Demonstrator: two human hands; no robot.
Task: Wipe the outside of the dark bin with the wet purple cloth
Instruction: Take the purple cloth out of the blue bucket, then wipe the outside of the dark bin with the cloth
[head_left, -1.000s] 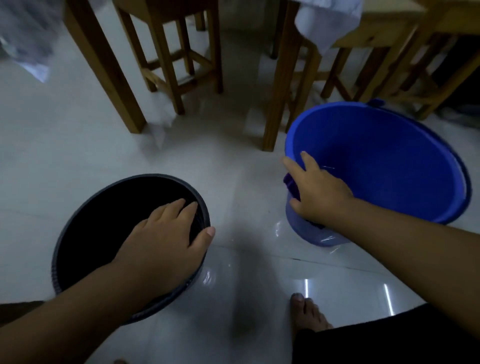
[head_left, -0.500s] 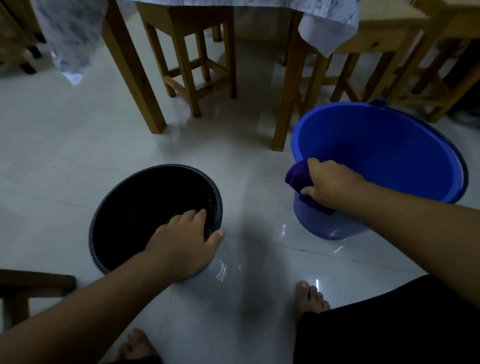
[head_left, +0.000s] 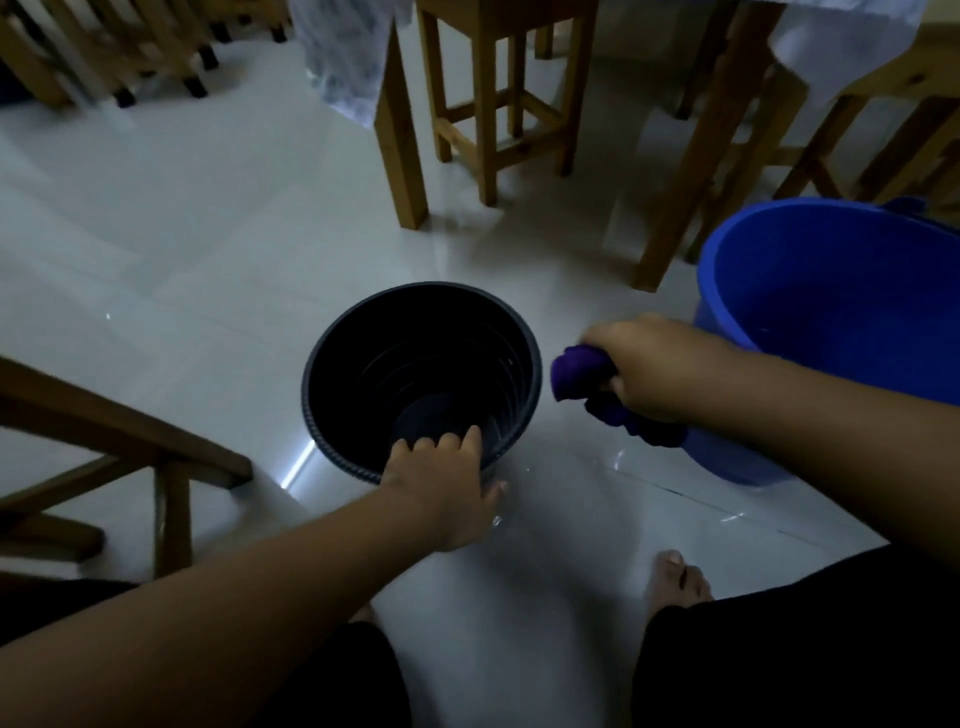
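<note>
Purple cloth (head_left: 574, 370) bunched in right hand (head_left: 649, 366), left hand (head_left: 441, 491) fingers (head_left: 451, 440) hooked over dark bin (head_left: 332, 364) rim

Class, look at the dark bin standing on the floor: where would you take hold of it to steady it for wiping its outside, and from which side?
Grip the near rim of the dark bin, from the person's side, as the left hand does: fingers inside, thumb outside. It stands upright and open, leaving the outer wall free for the purple cloth in the right hand.

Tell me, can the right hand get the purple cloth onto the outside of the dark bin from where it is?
Probably yes: the right hand holds the purple cloth just beside the dark bin, nothing between, and the left hand steadies the rim.
</note>
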